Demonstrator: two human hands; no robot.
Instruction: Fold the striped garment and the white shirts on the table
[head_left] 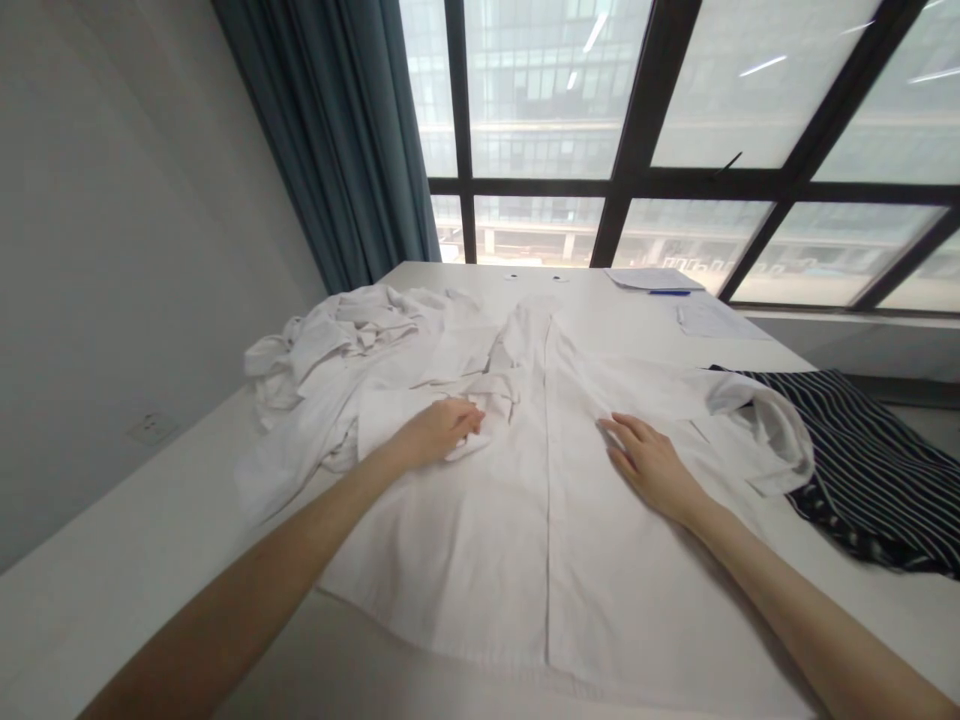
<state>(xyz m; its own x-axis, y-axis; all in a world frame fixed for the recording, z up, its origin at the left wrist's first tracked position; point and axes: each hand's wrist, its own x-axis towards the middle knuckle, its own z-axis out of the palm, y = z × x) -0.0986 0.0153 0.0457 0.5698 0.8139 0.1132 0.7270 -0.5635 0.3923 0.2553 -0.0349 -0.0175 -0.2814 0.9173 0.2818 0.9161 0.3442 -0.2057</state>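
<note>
A white button-front shirt (592, 570) lies spread on the table, its collar at the far end and its hem toward me. My left hand (442, 430) is closed, its curled fingers gripping a bunched sleeve (499, 390) folded over the shirt's left side. My right hand (645, 460) rests on the right front panel with fingers stretched out and holds nothing. Out to the right, the other sleeve (772, 430) lies with its cuff end rolled open. The left fingertips are partly hidden by the hand and cloth.
A heap of crumpled white clothes (345, 335) lies at the left. Black-and-white striped cloth (877, 460) sits at the right edge. Papers (652, 279) and a blue pen (669, 293) are at the back of the white table (112, 560). A blue curtain (352, 140) hangs by the window.
</note>
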